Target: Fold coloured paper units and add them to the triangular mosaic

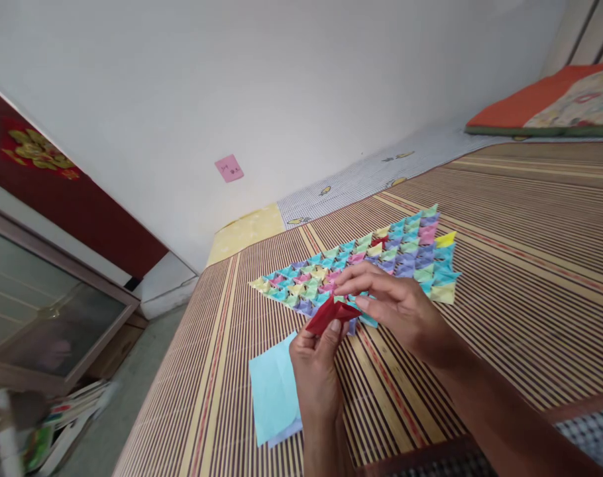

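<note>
My left hand (319, 368) pinches a red folded paper piece (331, 315) between thumb and fingers, low over the bamboo mat. My right hand (395, 301) hovers at the paper's upper right edge with its fingers stretched out and the thumb apart from them. Whether a fingertip touches the paper is hard to tell. Behind both hands lies a triangular sheet of small folded paper pieces (411, 248) in many colours, partly hidden by them. Light blue paper sheets (274, 391), with a lavender one beneath, rest beside my left wrist.
The striped bamboo mat (510, 278) covers the bed. An orange and patterned folded quilt (510, 106) lies at the far right. A pink note (228, 168) is stuck to the white wall. At left, a glass-fronted cabinet (38, 311) stands by the grey floor (132, 371).
</note>
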Action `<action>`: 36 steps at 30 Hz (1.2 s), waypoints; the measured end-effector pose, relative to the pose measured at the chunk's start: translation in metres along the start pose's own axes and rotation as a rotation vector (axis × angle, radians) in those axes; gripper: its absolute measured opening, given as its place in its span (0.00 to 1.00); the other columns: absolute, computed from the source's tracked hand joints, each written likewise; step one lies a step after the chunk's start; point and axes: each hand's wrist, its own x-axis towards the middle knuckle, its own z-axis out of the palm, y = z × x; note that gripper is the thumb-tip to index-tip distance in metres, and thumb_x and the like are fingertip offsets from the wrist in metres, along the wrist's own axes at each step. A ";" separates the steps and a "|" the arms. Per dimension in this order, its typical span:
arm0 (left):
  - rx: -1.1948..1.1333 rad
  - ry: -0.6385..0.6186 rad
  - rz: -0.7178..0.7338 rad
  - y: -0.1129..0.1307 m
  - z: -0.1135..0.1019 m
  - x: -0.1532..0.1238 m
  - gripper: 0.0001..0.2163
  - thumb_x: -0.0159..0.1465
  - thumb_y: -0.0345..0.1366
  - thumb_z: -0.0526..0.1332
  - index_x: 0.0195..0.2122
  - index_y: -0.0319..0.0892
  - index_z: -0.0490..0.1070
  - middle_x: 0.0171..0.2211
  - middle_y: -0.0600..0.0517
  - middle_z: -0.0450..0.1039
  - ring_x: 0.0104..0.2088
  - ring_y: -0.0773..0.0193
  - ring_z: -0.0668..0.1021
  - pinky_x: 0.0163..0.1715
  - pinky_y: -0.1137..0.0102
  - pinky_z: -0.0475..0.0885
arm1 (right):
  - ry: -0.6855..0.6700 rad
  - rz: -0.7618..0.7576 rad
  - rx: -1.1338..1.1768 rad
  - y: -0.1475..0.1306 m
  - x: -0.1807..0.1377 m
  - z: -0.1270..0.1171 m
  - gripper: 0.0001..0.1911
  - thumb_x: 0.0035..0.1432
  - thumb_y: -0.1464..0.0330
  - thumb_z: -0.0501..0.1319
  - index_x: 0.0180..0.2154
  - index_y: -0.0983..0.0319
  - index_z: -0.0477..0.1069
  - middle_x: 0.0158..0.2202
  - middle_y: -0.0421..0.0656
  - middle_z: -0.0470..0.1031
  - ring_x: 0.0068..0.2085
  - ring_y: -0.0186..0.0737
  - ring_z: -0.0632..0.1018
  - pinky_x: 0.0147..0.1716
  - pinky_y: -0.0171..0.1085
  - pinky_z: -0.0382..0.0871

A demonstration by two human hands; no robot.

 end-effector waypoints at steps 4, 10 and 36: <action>0.048 -0.020 0.000 0.000 -0.001 0.000 0.12 0.59 0.37 0.72 0.43 0.40 0.83 0.40 0.46 0.85 0.42 0.57 0.83 0.47 0.64 0.75 | -0.059 0.015 0.009 -0.001 0.000 -0.001 0.15 0.63 0.74 0.57 0.42 0.53 0.80 0.50 0.43 0.75 0.56 0.46 0.74 0.60 0.48 0.65; 0.064 -0.045 0.009 0.000 -0.002 0.000 0.11 0.60 0.36 0.72 0.43 0.41 0.83 0.40 0.47 0.85 0.43 0.58 0.83 0.47 0.66 0.74 | -0.073 0.025 -0.025 -0.004 0.000 0.000 0.15 0.62 0.75 0.57 0.41 0.54 0.80 0.48 0.43 0.76 0.56 0.47 0.74 0.58 0.48 0.66; -0.057 0.049 0.005 0.000 -0.001 0.002 0.10 0.56 0.35 0.74 0.40 0.42 0.84 0.38 0.47 0.85 0.38 0.62 0.84 0.41 0.71 0.77 | -0.077 -0.069 -0.102 0.000 -0.001 -0.004 0.16 0.63 0.75 0.57 0.46 0.54 0.78 0.50 0.43 0.75 0.55 0.44 0.75 0.58 0.45 0.67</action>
